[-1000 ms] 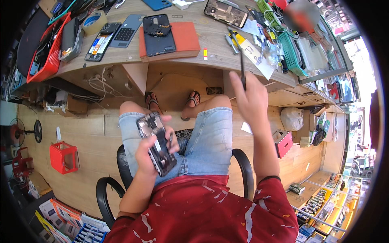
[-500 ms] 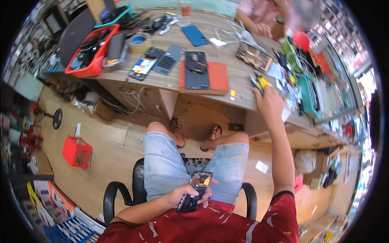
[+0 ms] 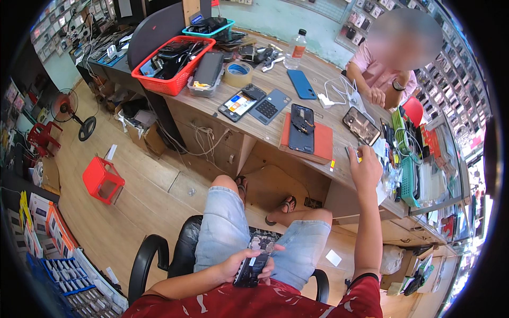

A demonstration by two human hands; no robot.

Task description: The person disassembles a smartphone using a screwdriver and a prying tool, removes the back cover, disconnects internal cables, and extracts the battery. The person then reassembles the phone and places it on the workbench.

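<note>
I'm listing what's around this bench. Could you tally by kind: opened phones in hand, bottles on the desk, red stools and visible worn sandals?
Opened phone in the left hand: 1
Bottle on the desk: 1
Red stool: 1
Worn sandals: 2
Total: 5

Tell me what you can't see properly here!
All in the head view:
Whether the right hand grips anything: the hand itself blocks it.
Underside of the opened phone: turned away, against the left hand.
Bottom of the red basket: piled black things cover it.
</note>
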